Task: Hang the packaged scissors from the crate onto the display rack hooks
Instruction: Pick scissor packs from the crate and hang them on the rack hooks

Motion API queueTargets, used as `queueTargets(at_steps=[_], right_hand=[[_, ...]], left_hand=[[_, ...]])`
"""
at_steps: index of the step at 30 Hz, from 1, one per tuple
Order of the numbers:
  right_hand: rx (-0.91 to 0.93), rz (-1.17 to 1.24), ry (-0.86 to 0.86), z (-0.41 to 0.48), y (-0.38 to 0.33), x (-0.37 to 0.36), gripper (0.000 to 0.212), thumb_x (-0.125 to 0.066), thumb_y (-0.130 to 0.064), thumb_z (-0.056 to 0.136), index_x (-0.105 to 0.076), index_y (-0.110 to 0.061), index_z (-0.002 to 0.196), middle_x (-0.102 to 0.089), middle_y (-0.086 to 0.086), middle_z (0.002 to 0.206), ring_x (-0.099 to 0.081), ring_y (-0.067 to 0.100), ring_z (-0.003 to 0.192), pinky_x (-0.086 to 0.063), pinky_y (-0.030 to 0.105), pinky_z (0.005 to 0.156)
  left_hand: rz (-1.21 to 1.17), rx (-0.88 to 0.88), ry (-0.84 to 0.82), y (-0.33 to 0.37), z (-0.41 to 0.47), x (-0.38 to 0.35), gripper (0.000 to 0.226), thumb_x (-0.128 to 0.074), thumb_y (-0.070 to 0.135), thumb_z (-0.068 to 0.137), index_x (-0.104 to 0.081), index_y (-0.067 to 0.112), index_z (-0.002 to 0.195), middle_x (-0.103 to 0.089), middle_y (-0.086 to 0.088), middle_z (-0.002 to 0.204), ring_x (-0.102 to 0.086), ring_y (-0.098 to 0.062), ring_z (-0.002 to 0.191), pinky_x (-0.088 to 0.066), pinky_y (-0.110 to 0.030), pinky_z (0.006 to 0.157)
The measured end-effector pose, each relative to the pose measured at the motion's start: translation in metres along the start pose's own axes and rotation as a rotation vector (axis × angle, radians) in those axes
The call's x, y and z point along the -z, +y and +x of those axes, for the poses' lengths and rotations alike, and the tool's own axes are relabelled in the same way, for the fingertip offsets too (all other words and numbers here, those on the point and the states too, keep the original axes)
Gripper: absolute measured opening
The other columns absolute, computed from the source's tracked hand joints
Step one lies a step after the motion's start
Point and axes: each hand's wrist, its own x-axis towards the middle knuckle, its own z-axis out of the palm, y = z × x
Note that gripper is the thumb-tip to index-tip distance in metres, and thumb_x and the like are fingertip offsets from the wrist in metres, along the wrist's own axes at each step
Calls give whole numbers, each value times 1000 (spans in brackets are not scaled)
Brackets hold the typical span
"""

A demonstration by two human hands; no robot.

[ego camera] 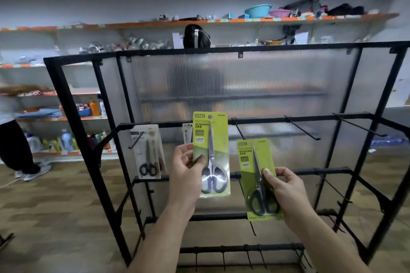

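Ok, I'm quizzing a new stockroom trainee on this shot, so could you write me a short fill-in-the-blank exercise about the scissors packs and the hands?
The left hand holds the first pack ____ than the second pack in the right hand. The second pack's scissors have ____ handles. Both cards are ____. A third pack hangs on the rack, on the first pack's ____ side.
Missing words: higher; black; green; left.

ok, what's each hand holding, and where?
Left hand pinches larger green scissors pack at left edge; right hand pinches smaller pack at right edge.
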Motion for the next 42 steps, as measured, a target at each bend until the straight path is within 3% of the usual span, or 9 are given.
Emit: queueTargets(at_steps=[7,11,17,20,25,29,35,40,42], right_hand=[[-22,-73,42,32,13,-10,18,-72,-26,96,-68,-9,98,-72,13,85,-66,21,70,-55,36,62],[-40,-74,50,42,20,-16,17,-73,-25,95,-68,-9,98,-73,9,86,-66,21,73,-54,33,65],[-77,-154,58,62,28,-22,21,-74,-35,93,-65,-16,94,-72,11,91,-68,28,80,-59,48,77],[-87,-180,95,73,24,-31,25,-76,-34,91,-59,-19,100,-69,9,100,-68,28,87,-60,45,77],[-163,-214,160,81,22,-43,42,-78,-39,89,-60,-8,112,-67,9,101,-59,18,77,-43,31,61],[-178,-191,201,84,25,-45,51,-81,-42,84,-59,-6,112,-67,10,102,-60,19,81,-48,34,72],[-191,-260,102,94,22,-28,43,-79,-37,88,-58,-8,111,-66,7,99,-60,17,82,-40,27,59],[-227,-290,-61,142,14,-29,36,-75,-39,90,-65,-8,104,-75,15,99,-68,25,81,-60,42,78],[-259,-294,-93,158,18,-33,39,-74,-41,90,-69,-5,104,-74,10,89,-64,22,74,-58,36,71]], left_hand=[[47,40,3,-20,2,-14,27,-65,3,98,-59,24,113,-73,-3,105,-72,-19,100,-56,-32,90],[76,54,13,-31,3,-17,25,-66,4,98,-59,24,112,-75,-1,102,-72,-15,96,-56,-33,90],[57,127,55,-54,-2,-22,28,-68,2,96,-60,25,109,-74,-2,103,-72,-19,98,-58,-38,91],[66,121,16,-61,-4,-16,26,-67,-1,96,-61,22,106,-75,-4,101,-72,-18,95,-59,-33,85],[139,134,-71,-66,-1,4,26,-60,-6,98,-58,18,108,-73,-4,100,-69,-6,88,-54,-17,75],[127,179,-121,-73,0,8,26,-57,-5,100,-59,19,107,-72,-4,103,-68,-7,92,-52,-13,72],[103,218,-34,-84,3,-35,27,-59,-6,98,-61,20,106,-72,-5,106,-70,-21,101,-54,-25,77],[72,123,88,-76,5,-69,20,-59,-5,99,-58,14,103,-69,-6,97,-68,-14,89,-51,-17,70],[44,132,138,-83,-4,-75,15,-57,-3,100,-58,12,102,-70,-4,90,-69,-8,78,-53,-16,64]])
